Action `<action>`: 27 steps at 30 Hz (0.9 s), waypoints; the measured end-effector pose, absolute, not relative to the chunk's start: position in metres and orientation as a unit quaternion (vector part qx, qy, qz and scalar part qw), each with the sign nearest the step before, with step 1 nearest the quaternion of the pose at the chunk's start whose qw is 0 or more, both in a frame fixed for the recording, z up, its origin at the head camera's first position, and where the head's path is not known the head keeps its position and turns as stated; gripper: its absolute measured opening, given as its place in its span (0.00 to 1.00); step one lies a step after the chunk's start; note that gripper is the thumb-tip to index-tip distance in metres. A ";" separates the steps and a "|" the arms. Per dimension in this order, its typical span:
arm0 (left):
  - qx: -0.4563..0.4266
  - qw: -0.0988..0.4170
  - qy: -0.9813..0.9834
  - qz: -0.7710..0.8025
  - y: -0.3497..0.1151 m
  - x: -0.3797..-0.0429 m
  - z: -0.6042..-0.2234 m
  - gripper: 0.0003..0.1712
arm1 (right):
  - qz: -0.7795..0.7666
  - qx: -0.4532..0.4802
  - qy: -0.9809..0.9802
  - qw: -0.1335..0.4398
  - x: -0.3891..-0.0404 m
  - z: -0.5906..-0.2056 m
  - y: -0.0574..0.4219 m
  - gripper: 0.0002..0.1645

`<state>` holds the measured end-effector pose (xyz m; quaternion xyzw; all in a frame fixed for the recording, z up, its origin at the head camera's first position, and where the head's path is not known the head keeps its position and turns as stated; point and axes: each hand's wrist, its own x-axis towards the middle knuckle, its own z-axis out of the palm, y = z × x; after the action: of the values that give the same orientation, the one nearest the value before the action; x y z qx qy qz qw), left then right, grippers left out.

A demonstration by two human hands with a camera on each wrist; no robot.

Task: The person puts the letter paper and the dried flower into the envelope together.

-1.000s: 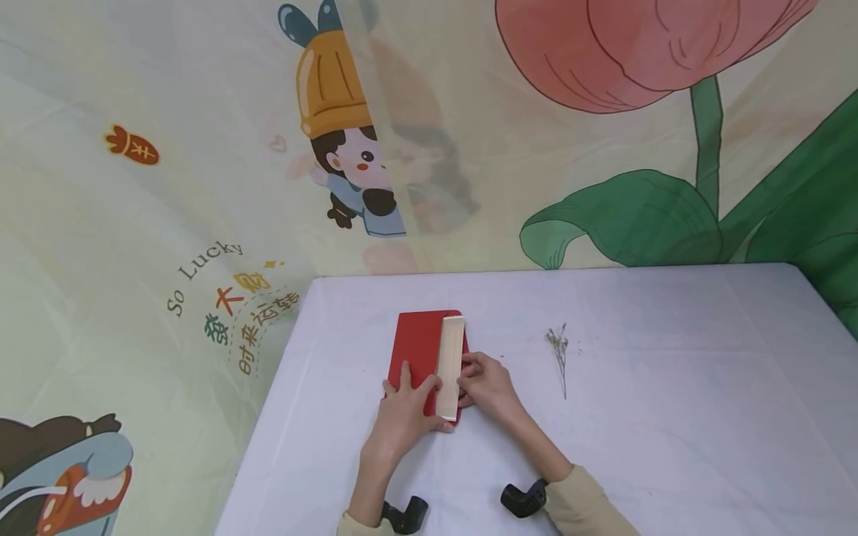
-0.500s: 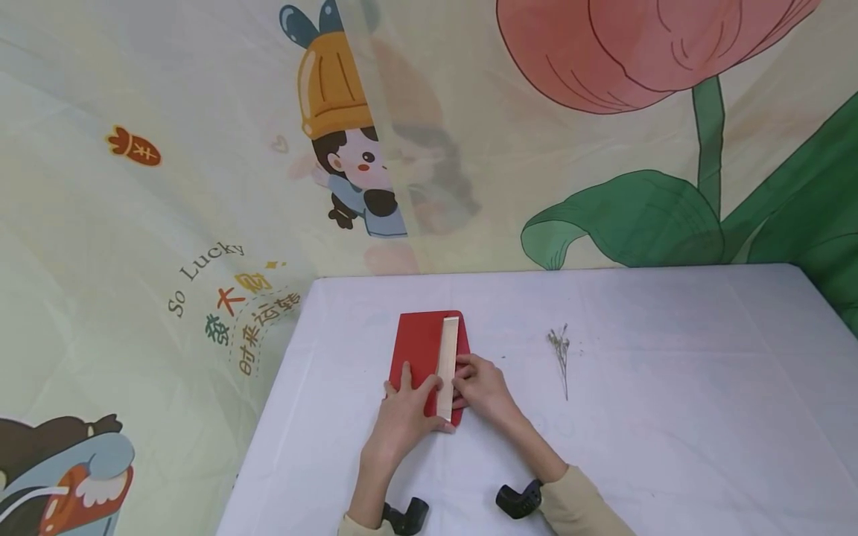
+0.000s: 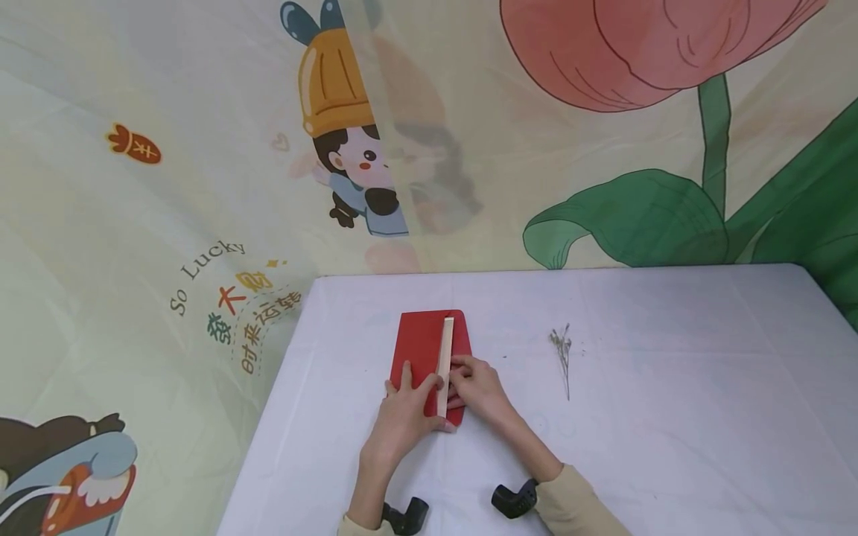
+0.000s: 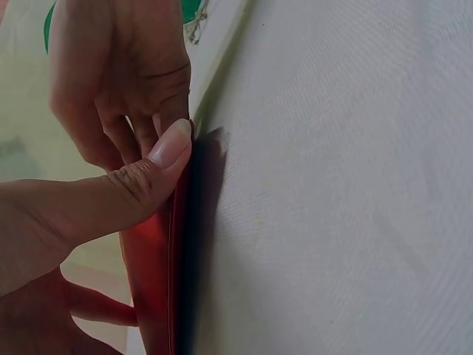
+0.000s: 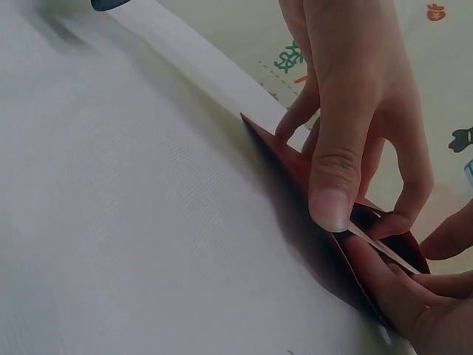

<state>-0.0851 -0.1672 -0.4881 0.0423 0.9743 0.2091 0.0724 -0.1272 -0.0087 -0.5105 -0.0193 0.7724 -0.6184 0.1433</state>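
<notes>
A red envelope [image 3: 418, 335] lies on the white-covered table, its flap spread to the right. A narrow strip of cream folded paper [image 3: 445, 350] shows at its opening; the rest is hidden inside. My left hand [image 3: 398, 424] holds the envelope's near part, fingers spread on top and thumb at the near edge. At the strip's right edge, the curled fingers of my right hand [image 3: 485, 391] pinch the paper over the flap. In the left wrist view, the left thumb [image 4: 133, 185] presses the envelope's edge. The right wrist view shows right-hand fingers [image 5: 421, 303] under the raised flap, beside the paper.
A small sprig of dried flowers [image 3: 561, 357] lies to the right on the tablecloth [image 3: 670, 417], with tiny crumbs near it. Black wrist devices [image 3: 515, 501] sit near both cuffs. A printed curtain [image 3: 469, 223] hangs behind the table.
My right hand has slid a little left, and the visible cream strip has narrowed as the paper went further into the envelope. The left hand has stayed in place.
</notes>
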 end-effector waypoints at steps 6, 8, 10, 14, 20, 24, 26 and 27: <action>0.044 0.072 0.973 0.215 -0.169 -0.085 -0.489 0.41 | -0.616 -0.030 0.775 0.141 -0.127 -0.511 -0.014 0.25; 0.046 0.072 0.973 0.216 -0.169 -0.085 -0.489 0.42 | -0.622 -0.036 0.769 0.142 -0.128 -0.512 -0.016 0.25; 0.048 0.073 0.972 0.217 -0.170 -0.085 -0.489 0.42 | -0.628 -0.040 0.763 0.147 -0.128 -0.513 -0.017 0.25; 0.051 0.074 0.972 0.218 -0.170 -0.085 -0.489 0.45 | -0.631 -0.047 0.760 0.151 -0.128 -0.514 -0.018 0.25; 0.057 0.068 0.972 0.217 -0.171 -0.085 -0.489 0.46 | -0.626 -0.054 0.763 0.148 -0.128 -0.513 -0.019 0.24; 0.062 0.061 0.973 0.214 -0.171 -0.084 -0.489 0.46 | -0.625 -0.057 0.764 0.149 -0.129 -0.512 -0.021 0.24; 0.064 0.059 0.973 0.213 -0.171 -0.084 -0.490 0.46 | -0.625 -0.057 0.764 0.150 -0.129 -0.512 -0.022 0.25; 0.065 0.059 0.973 0.212 -0.171 -0.083 -0.490 0.46 | -0.624 -0.056 0.765 0.151 -0.129 -0.512 -0.022 0.25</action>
<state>-0.0835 -0.1713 -0.4896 0.0652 0.9732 0.2125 0.0586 -0.1290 -0.0220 -0.5120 -0.0560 0.7647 -0.6239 0.1513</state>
